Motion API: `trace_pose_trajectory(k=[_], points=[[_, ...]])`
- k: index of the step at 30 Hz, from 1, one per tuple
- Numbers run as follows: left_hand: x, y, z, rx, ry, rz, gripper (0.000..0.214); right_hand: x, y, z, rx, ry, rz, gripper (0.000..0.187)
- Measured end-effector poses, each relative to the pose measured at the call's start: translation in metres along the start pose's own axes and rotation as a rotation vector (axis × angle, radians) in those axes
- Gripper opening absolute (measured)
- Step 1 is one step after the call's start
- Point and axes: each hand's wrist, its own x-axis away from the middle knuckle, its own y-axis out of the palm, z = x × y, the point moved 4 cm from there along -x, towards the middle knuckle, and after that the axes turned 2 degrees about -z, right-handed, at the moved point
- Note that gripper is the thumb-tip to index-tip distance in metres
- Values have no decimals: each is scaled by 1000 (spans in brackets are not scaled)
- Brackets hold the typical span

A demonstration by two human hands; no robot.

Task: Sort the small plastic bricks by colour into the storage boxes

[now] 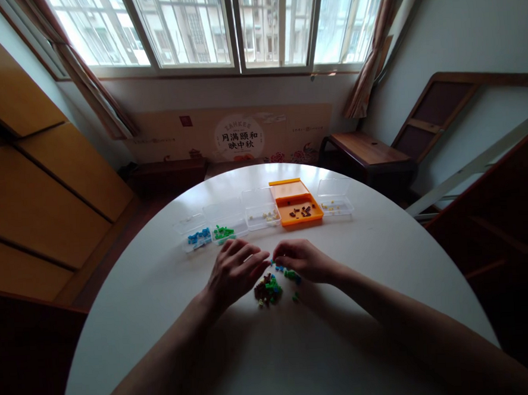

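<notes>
On the white table, a pile of small mixed pieces (268, 289), brown, green and a few pale yellow, lies between my forearms. My left hand (238, 266) hovers at the upper left of this pile, its fingers stretched apart toward the right. Across from it, my right hand (306, 260) has its fingertips pressed together; whatever they hold is too small to make out. Small blue pieces (280, 268) lie just below the right fingertips. Beside them are some green pieces (291, 274), partly under the right hand.
Open clear boxes stand in a row beyond my hands: one with blue pieces (199, 237), one with green pieces (224, 232), others with pale pieces (271, 215) and yellow pieces (331, 206). An orange box (302, 220) holds brown pieces. A wooden bench (368, 148) stands behind the table.
</notes>
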Motion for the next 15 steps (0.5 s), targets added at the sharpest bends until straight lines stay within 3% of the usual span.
trace_pose_trajectory(k=[6, 12, 15], points=[[-1, 3, 4, 39, 36, -27, 13, -3, 3, 8, -285, -14, 59, 13], [-1, 5, 8, 4, 78, -65, 9, -1, 3, 13, -300, 2, 73, 15], [1, 6, 1, -16, 24, -68, 8, -1, -1, 12, -223, 14, 91, 15]])
